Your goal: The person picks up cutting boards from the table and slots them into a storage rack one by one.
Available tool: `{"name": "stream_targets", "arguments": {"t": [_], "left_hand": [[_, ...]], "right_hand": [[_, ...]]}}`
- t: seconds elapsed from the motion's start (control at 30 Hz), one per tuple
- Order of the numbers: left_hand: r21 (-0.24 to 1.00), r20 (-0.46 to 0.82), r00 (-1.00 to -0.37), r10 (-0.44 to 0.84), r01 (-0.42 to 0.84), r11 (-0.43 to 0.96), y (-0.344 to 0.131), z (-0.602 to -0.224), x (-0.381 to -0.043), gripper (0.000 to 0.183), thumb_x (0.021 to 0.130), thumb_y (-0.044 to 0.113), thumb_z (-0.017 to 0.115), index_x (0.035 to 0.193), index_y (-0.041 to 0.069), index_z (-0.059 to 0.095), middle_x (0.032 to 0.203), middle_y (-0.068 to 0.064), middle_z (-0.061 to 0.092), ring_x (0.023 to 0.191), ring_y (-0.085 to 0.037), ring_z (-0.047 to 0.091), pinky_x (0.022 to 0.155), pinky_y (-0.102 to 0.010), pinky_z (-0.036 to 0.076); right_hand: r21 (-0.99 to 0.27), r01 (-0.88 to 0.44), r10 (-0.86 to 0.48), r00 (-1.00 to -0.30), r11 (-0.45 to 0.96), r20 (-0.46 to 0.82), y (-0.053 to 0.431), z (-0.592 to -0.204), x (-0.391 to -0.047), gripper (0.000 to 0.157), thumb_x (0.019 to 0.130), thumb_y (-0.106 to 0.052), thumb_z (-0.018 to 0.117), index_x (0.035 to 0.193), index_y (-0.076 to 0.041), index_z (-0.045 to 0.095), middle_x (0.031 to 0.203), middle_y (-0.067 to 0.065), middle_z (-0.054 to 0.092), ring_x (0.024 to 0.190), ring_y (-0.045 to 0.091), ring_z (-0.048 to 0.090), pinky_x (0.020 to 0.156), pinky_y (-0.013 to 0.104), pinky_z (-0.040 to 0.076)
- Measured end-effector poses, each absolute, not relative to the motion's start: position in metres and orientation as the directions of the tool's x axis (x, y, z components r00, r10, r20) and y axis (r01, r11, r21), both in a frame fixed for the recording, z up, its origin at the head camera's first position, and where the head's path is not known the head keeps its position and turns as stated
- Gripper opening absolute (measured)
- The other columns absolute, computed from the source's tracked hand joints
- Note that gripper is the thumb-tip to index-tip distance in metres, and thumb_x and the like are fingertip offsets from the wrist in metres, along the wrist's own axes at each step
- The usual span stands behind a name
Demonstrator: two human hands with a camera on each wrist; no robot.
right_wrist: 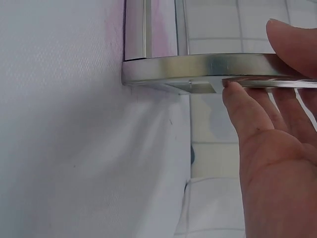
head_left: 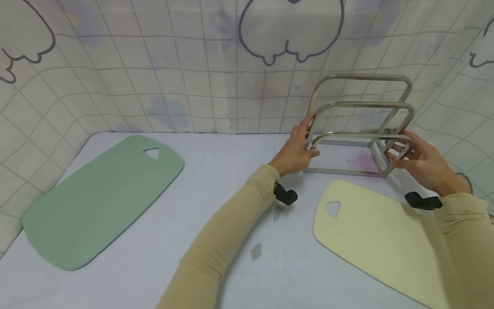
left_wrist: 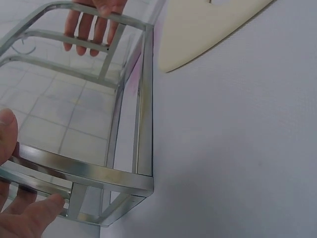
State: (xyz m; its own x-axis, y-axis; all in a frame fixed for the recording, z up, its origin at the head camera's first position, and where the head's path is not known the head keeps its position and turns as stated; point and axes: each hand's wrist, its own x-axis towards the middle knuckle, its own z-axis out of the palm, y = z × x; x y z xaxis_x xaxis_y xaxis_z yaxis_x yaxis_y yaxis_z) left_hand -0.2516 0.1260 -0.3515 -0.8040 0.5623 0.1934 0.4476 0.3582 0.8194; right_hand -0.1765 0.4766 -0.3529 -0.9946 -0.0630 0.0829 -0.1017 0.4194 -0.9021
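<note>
A silver metal rack [head_left: 362, 104] with three rounded upright hoops stands at the back right of the white table. My left hand [head_left: 294, 150] grips its left side, thumb at the front hoop and fingers along the outside. On the opposite side my right hand [head_left: 426, 163] holds the rack, its fingers reaching in round the side bars. The left wrist view shows the rack's flat base bar [left_wrist: 145, 99] down on the table, with the right hand's fingers [left_wrist: 84, 34] curled over a far bar. Close up in the right wrist view, the right thumb [right_wrist: 297, 49] lies over the front hoop [right_wrist: 198, 67].
In front of the rack lies a cream cutting board [head_left: 378, 236], partly under the right forearm. A green cutting board [head_left: 104, 201] lies flat at the left. Grid-patterned cloth [head_left: 216, 77] hangs behind and at both sides of the table. A pink stain [head_left: 364, 161] shows within the rack's base.
</note>
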Motion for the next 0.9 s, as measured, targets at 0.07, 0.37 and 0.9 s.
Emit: {"name": "stream_targets", "arguments": {"t": [0.07, 0.37, 0.9], "left_hand": [[0.818, 0.19, -0.801, 0.568, 0.449, 0.359, 0.124, -0.351, -0.252, 0.099, 0.1, 0.013, 0.068, 0.165, 0.038, -0.002, 0.158, -0.013, 0.036, 0.146, -0.026, 0.047, 0.118, -0.04, 0.046], [0.808, 0.197, -0.789, 0.582, 0.468, 0.36, 0.116, -0.354, -0.256, 0.099, 0.1, 0.014, 0.068, 0.165, 0.037, -0.003, 0.156, -0.014, 0.037, 0.144, -0.027, 0.049, 0.118, -0.041, 0.046], [0.8, 0.227, -0.772, 0.594, 0.496, 0.339, 0.101, -0.356, -0.26, 0.099, 0.099, 0.013, 0.068, 0.166, 0.034, -0.002, 0.157, -0.019, 0.037, 0.144, -0.029, 0.048, 0.116, -0.041, 0.048]], "right_hand": [[-0.883, -0.093, -0.061, -0.995, 0.461, 0.073, 0.476, -0.353, -0.177, 0.095, 0.09, 0.016, 0.064, 0.166, -0.01, 0.015, 0.126, -0.024, 0.057, 0.109, -0.014, 0.062, 0.087, 0.004, 0.052], [-0.778, -0.03, -0.048, -0.999, 0.627, -0.001, 0.474, -0.349, -0.177, 0.097, 0.096, -0.002, 0.069, 0.168, -0.015, 0.005, 0.134, -0.018, 0.051, 0.109, -0.024, 0.052, 0.087, -0.001, 0.045], [-0.888, -0.067, -0.099, -0.995, 0.454, 0.024, 0.462, -0.348, -0.177, 0.094, 0.092, 0.008, 0.068, 0.167, -0.014, 0.016, 0.136, -0.018, 0.054, 0.115, -0.015, 0.059, 0.089, 0.004, 0.05]]}}
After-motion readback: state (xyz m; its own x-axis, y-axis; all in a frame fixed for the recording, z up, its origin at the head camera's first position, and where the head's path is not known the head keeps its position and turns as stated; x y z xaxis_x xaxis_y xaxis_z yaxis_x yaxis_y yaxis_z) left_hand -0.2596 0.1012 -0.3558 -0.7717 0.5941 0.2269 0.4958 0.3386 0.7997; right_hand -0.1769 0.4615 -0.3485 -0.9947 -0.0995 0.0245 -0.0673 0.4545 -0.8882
